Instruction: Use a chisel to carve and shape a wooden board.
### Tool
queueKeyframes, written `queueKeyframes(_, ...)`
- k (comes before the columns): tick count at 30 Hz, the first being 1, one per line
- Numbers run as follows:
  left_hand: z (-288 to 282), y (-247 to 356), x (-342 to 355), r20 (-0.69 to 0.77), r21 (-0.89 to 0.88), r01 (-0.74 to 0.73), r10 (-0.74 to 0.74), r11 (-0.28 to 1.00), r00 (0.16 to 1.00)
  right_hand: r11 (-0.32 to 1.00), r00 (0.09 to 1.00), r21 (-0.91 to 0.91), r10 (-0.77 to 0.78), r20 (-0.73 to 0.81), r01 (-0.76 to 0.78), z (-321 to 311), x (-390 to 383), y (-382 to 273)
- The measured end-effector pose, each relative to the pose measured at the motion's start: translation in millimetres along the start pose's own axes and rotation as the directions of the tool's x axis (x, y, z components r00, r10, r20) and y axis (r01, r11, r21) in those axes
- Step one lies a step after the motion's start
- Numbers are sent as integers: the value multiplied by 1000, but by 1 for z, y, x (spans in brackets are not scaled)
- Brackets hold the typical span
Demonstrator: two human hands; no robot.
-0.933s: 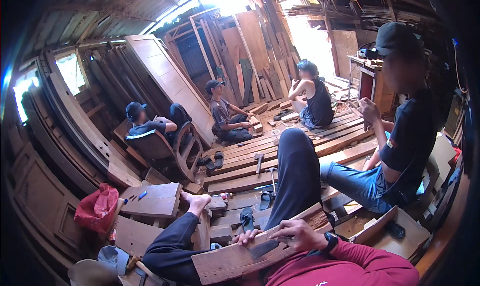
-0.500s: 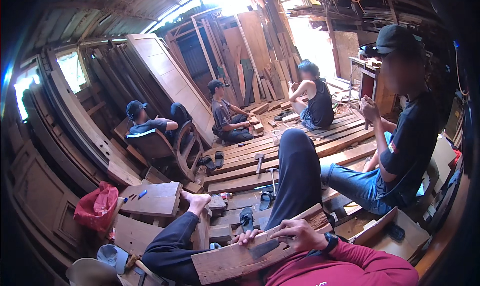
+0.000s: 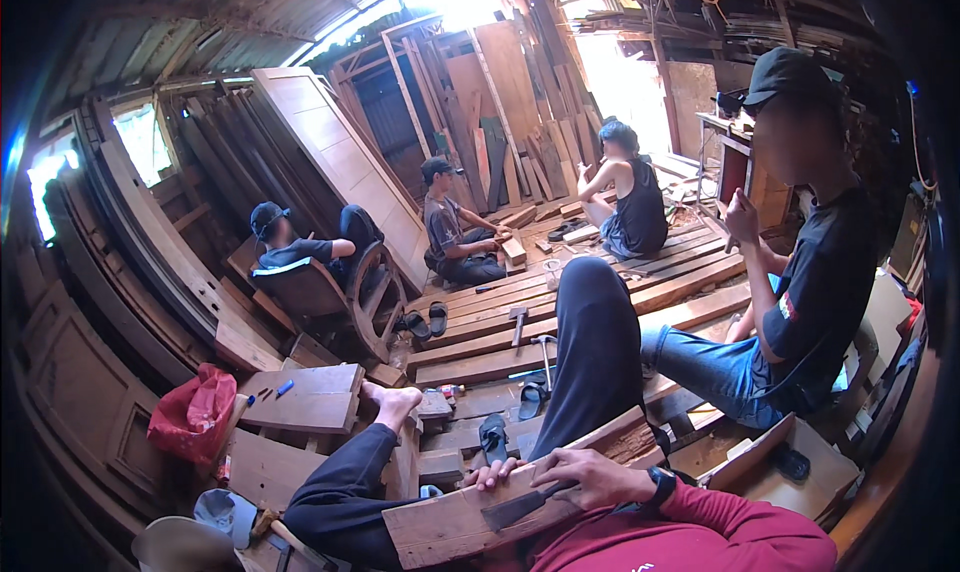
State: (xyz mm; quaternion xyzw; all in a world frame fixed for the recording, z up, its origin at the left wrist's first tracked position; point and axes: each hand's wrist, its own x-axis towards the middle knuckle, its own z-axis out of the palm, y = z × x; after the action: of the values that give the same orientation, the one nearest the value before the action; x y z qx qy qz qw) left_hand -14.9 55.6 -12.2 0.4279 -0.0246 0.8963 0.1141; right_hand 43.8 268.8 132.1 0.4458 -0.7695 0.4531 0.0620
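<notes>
A wooden board lies aslant across my lap, its right end rough and broken. My right hand, with a dark watch at the wrist, is closed round the handle of a scraper with a wide, flat, dark blade. That blade rests flat against the board's face and points left. At the board's far edge, my left hand has its fingers curled over the wood; its palm and thumb are hidden behind the board.
Close on my right a person sits with hands raised. Three more people sit farther off. A hammer and sandals lie on the planks ahead. A red plastic bag and a cap are at my left.
My right hand has drawn the scraper a little left and down along the board, and more of its handle shows. My left hand and the board stay put.
</notes>
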Motion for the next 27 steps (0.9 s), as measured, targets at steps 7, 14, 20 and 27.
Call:
queueKeyframes(7,-8,-9,3,96,-58,-64,69,996,993,997,999,67,50,-8,-49,-2,2,-4)
queueKeyframes(14,-5,-3,-5,-42,29,-53,54,998,998,997,999,70,-28,-40,30,2,3,-9)
queueKeyframes(20,-2,-1,3,-6,5,9,-9,1000,1000,999,996,39,23,-90,-20,-6,1,-7)
queueKeyframes(27,-7,0,3,12,-1,24,-24,1000,1000,989,985,0,-145,-90,146,12,5,-4)
